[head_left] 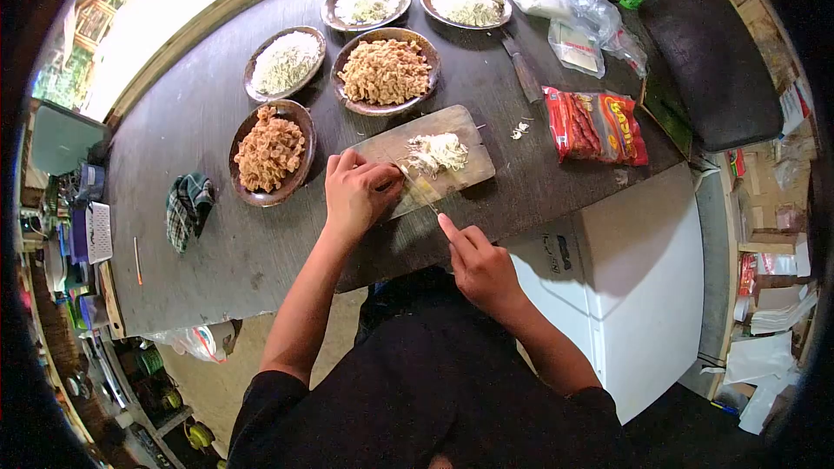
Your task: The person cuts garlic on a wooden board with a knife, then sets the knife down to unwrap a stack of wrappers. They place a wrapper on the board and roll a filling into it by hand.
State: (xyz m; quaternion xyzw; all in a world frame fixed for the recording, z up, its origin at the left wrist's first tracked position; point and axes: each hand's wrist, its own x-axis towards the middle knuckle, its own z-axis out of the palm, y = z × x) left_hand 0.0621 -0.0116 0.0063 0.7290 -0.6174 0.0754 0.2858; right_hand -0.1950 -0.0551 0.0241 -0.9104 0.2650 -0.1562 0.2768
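A wooden cutting board (476, 175) lies near the table's front edge with a heap of chopped white shreds (437, 154) on it. My left hand (358, 193) rests on the board's left end, fingers curled and pressed together; what they pinch is hidden. In my right hand (480, 267) is a knife (423, 191), its handle mostly covered by the fingers and the index finger stretched along it. The thin blade slants across the board, close beside my left fingertips and left of the heap.
Bowls of white shreds (284, 62) and of brown crispy pieces (387, 72) stand behind the board. A second knife (524, 76), a red packet (595, 126) and plastic bags (573, 13) lie to the right. At left is a checked cloth (188, 208); a black chair (712, 61) stands at far right.
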